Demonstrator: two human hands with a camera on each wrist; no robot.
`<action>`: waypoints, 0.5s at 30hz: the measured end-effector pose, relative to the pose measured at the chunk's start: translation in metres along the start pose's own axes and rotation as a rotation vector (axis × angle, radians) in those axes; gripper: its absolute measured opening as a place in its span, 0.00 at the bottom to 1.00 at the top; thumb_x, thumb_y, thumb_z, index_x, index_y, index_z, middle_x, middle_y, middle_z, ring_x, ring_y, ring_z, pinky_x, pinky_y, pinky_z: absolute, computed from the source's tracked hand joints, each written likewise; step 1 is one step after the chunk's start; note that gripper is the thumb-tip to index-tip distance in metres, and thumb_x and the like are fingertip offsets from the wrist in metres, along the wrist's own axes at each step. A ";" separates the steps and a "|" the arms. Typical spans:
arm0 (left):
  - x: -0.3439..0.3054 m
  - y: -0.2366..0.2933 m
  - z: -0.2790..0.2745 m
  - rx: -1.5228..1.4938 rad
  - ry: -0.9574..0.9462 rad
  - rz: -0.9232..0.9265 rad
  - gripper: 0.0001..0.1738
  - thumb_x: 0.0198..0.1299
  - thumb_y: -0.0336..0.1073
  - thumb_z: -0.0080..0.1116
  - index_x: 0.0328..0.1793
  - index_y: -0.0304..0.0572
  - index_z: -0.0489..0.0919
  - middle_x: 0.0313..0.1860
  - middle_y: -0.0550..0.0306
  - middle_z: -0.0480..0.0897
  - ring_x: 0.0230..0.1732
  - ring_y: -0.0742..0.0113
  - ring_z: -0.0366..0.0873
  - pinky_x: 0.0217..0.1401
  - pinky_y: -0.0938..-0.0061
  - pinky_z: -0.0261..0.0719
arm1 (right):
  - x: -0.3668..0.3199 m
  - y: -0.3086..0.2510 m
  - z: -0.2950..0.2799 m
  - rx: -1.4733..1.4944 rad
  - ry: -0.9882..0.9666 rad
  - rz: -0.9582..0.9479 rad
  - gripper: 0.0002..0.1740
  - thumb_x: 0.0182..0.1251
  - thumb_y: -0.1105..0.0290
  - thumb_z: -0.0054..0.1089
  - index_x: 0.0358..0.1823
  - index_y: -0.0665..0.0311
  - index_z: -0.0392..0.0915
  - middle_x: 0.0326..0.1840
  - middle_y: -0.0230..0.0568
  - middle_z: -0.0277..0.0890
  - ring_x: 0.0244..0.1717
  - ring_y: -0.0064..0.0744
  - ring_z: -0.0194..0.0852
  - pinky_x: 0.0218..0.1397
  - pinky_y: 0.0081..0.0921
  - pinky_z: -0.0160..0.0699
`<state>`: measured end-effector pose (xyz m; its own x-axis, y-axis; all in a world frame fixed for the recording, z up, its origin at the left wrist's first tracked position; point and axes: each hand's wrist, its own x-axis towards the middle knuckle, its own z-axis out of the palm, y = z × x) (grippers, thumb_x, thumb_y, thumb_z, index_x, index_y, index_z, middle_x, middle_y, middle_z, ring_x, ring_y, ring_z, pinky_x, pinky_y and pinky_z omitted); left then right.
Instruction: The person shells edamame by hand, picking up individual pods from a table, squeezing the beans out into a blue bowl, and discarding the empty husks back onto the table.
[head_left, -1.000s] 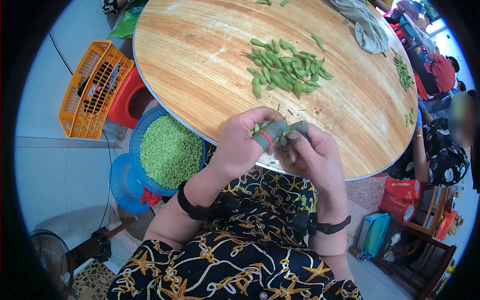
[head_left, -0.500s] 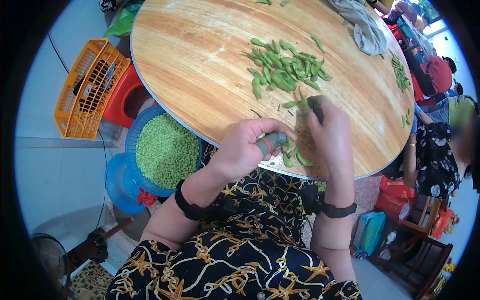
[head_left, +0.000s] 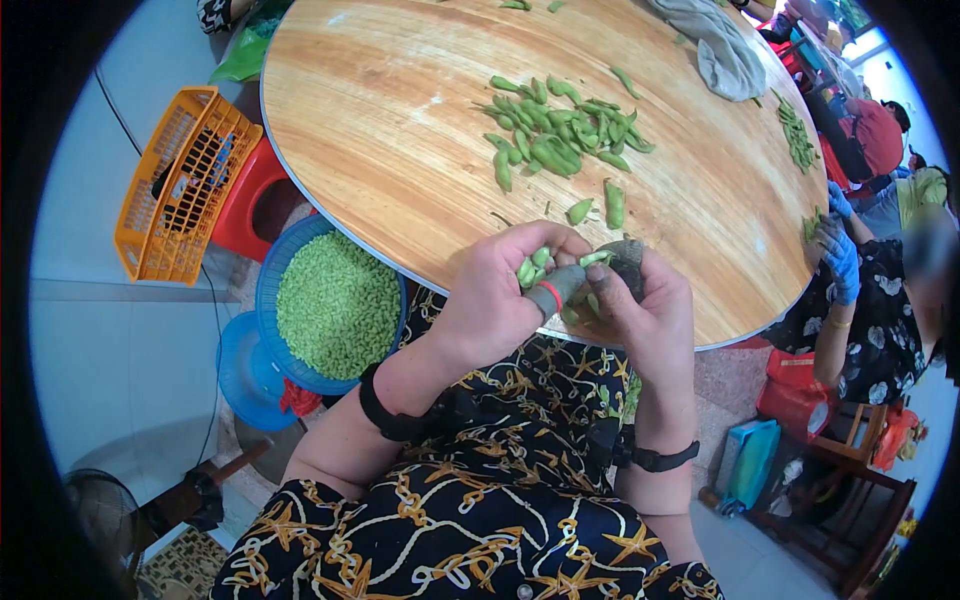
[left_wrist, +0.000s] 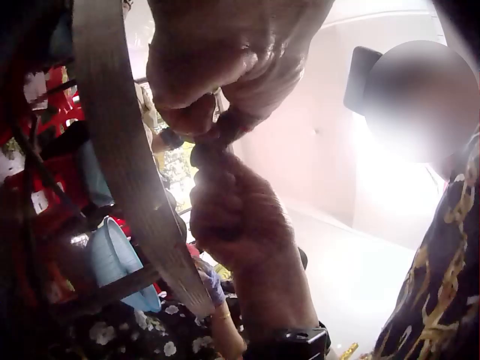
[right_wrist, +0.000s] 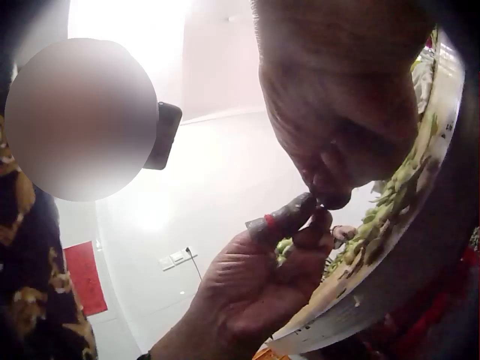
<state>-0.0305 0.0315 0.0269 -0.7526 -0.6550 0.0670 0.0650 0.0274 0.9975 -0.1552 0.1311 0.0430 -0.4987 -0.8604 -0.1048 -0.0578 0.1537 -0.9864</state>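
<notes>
Two hands gripping pods (head_left: 532,268)

We see the left hand (head_left: 495,295) curled round several pods at the table (head_left: 380,130) edge; the right hand (head_left: 645,315) pinches one pod (head_left: 594,258) beside the left thumb; the loose pile (head_left: 560,135) lies well apart.

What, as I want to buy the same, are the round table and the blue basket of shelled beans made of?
Round table: wood-look top with glossy streaked grain, possibly laminate; its rim looks like pale metal. Blue basket: likely moulded plastic, with uniform bright colour and a thin rim.
</notes>
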 end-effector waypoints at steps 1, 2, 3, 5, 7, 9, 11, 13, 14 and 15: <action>0.000 0.001 0.001 -0.040 0.005 0.010 0.09 0.54 0.28 0.61 0.42 0.37 0.79 0.31 0.66 0.77 0.30 0.80 0.71 0.34 0.84 0.70 | 0.000 -0.002 -0.001 0.017 -0.006 0.044 0.06 0.61 0.74 0.58 0.35 0.70 0.75 0.25 0.26 0.73 0.27 0.12 0.66 0.29 0.13 0.68; 0.001 0.002 0.000 -0.036 0.002 0.012 0.09 0.54 0.28 0.61 0.42 0.37 0.79 0.31 0.66 0.77 0.30 0.80 0.71 0.34 0.84 0.70 | 0.000 -0.003 -0.003 0.033 -0.012 0.089 0.06 0.62 0.74 0.57 0.35 0.71 0.75 0.25 0.25 0.73 0.26 0.12 0.65 0.28 0.13 0.68; 0.001 0.003 -0.001 0.125 -0.007 0.088 0.09 0.53 0.28 0.61 0.41 0.37 0.79 0.31 0.63 0.78 0.30 0.78 0.72 0.34 0.82 0.71 | -0.001 -0.002 -0.004 0.035 -0.010 0.087 0.06 0.62 0.74 0.57 0.35 0.71 0.75 0.25 0.25 0.73 0.26 0.12 0.65 0.28 0.13 0.68; 0.001 0.003 -0.003 0.286 -0.017 0.163 0.09 0.52 0.28 0.62 0.40 0.37 0.79 0.30 0.61 0.78 0.31 0.76 0.73 0.35 0.81 0.72 | -0.002 0.001 -0.005 -0.019 -0.040 0.028 0.05 0.63 0.74 0.55 0.35 0.70 0.75 0.25 0.25 0.72 0.26 0.11 0.65 0.28 0.13 0.67; 0.002 0.003 -0.004 0.284 -0.025 0.187 0.09 0.51 0.28 0.63 0.38 0.37 0.79 0.30 0.57 0.80 0.32 0.71 0.76 0.36 0.77 0.73 | 0.000 0.006 0.002 0.024 0.003 -0.025 0.05 0.63 0.74 0.55 0.36 0.70 0.74 0.24 0.25 0.71 0.26 0.10 0.64 0.27 0.12 0.66; 0.003 0.004 -0.007 0.288 -0.052 0.182 0.09 0.51 0.29 0.62 0.39 0.37 0.79 0.29 0.56 0.80 0.33 0.71 0.77 0.36 0.77 0.73 | 0.001 0.007 0.002 0.064 0.048 -0.081 0.05 0.63 0.75 0.54 0.36 0.70 0.74 0.24 0.24 0.71 0.26 0.10 0.63 0.27 0.12 0.65; 0.003 0.008 -0.007 0.289 -0.080 0.177 0.09 0.52 0.30 0.62 0.39 0.37 0.79 0.28 0.56 0.80 0.33 0.70 0.77 0.36 0.77 0.73 | 0.000 0.007 -0.003 0.108 -0.051 -0.041 0.05 0.64 0.74 0.54 0.37 0.69 0.74 0.23 0.24 0.70 0.25 0.10 0.63 0.27 0.12 0.64; 0.002 0.013 -0.006 0.414 -0.070 0.190 0.10 0.50 0.26 0.60 0.40 0.37 0.78 0.30 0.52 0.80 0.34 0.62 0.79 0.36 0.73 0.75 | -0.001 0.003 -0.006 0.125 -0.057 0.028 0.05 0.64 0.74 0.54 0.36 0.69 0.74 0.23 0.25 0.70 0.25 0.11 0.63 0.27 0.12 0.64; 0.002 0.013 -0.005 0.414 -0.072 0.191 0.10 0.50 0.26 0.60 0.40 0.37 0.78 0.30 0.52 0.80 0.34 0.62 0.79 0.36 0.73 0.75 | -0.001 0.001 -0.007 0.142 -0.064 0.096 0.06 0.64 0.73 0.54 0.36 0.69 0.74 0.23 0.25 0.71 0.24 0.11 0.63 0.27 0.12 0.64; 0.001 0.012 -0.005 0.519 -0.093 0.272 0.12 0.47 0.24 0.59 0.41 0.37 0.78 0.31 0.49 0.79 0.34 0.57 0.78 0.36 0.70 0.75 | -0.001 0.001 -0.007 0.142 -0.063 0.098 0.06 0.64 0.73 0.54 0.36 0.69 0.74 0.23 0.25 0.71 0.24 0.11 0.63 0.27 0.12 0.64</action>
<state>-0.0275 0.0272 0.0388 -0.8094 -0.5047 0.3003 -0.0478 0.5662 0.8229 -0.1606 0.1357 0.0431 -0.4408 -0.8741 -0.2042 0.1132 0.1716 -0.9787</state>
